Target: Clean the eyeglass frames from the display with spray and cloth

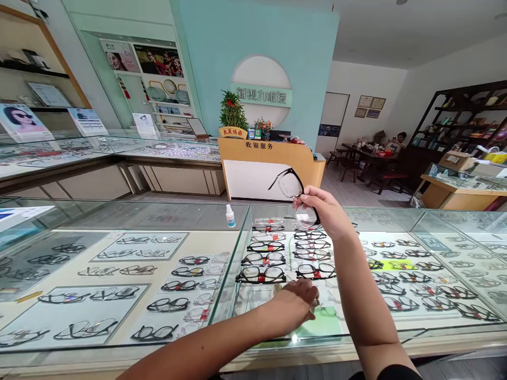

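Observation:
My right hand is raised above the glass counter and pinches a pair of eyeglasses near the bridge. The glasses have a dark upper rim and clear lenses, and are tilted with one temple pointing left. My left hand is low over the front of the counter, its fingers curled downward. Whatever it may hold is hidden beneath the fingers. Just beyond it, black-framed eyeglasses with red tags lie in columns. A small white spray bottle stands on the glass to the left.
The glass display counter spans the front, with many frames inside. A wooden cashier desk stands beyond, with a plant on it. Another display counter runs along the back left. A person sits at a dark table on the right.

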Action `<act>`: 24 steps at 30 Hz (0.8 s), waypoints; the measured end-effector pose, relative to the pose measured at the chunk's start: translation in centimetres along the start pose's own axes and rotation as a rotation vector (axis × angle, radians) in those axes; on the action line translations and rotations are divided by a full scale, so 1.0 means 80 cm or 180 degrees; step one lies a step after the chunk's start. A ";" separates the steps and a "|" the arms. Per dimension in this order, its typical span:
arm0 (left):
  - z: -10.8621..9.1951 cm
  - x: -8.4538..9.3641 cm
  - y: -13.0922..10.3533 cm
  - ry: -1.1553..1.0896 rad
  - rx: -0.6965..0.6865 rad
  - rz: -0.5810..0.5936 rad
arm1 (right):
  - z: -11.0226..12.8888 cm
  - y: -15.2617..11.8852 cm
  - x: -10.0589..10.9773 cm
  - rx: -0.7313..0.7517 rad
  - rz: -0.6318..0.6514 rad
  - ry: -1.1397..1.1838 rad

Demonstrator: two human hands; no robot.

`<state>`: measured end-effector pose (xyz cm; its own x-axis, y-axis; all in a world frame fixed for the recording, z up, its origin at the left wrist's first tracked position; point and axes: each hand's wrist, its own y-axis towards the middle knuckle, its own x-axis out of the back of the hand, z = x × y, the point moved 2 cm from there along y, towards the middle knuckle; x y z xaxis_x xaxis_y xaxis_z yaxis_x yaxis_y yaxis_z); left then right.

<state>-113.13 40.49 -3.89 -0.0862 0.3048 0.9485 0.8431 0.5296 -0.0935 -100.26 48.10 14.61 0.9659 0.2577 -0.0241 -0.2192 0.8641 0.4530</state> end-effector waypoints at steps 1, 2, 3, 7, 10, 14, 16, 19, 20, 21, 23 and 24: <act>-0.001 0.007 -0.004 0.0027 -0.0050 -0.0060 | 0.002 -0.001 0.002 -0.0009 0.0065 -0.0084; -0.002 0.022 -0.010 0.0027 -0.0094 -0.0114 | 0.003 -0.003 0.004 -0.0024 0.0117 -0.0159; -0.002 0.043 -0.019 -0.0040 -0.0119 -0.0206 | 0.005 -0.004 0.007 -0.0043 0.0161 -0.0232; 0.013 0.157 -0.072 -0.0266 0.0556 -0.0550 | 0.013 -0.008 0.016 0.0040 0.0255 -0.0572; 0.028 0.236 -0.104 -0.0212 0.0931 -0.1989 | 0.018 -0.010 0.021 0.0119 0.0253 -0.0832; 0.036 0.272 -0.102 -0.0001 0.0488 -0.3139 | 0.021 -0.012 0.021 0.0069 0.0347 -0.1105; 0.038 0.269 -0.087 0.0100 0.0202 -0.3105 | 0.022 -0.012 0.019 0.0068 0.0433 -0.1216; 0.042 0.262 -0.067 0.0199 -0.0028 -0.3123 | 0.024 -0.013 0.017 0.0112 0.0515 -0.1339; 0.044 0.260 -0.063 0.0209 -0.0066 -0.3191 | 0.024 -0.013 0.017 0.0129 0.0512 -0.1383; 0.046 0.258 -0.061 0.0214 -0.0094 -0.3269 | 0.024 -0.013 0.016 0.0142 0.0496 -0.1429; 0.051 0.256 -0.059 0.0215 -0.0120 -0.3414 | 0.023 -0.013 0.015 0.0159 0.0473 -0.1519; 0.054 0.256 -0.059 0.0213 -0.0121 -0.3469 | 0.022 -0.013 0.014 0.0177 0.0464 -0.1566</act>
<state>-121.16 47.65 14.69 -0.7684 -0.3574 0.5309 0.3474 0.4637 0.8150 -98.68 46.77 15.70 0.8793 0.1283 0.4587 -0.3616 0.8067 0.4675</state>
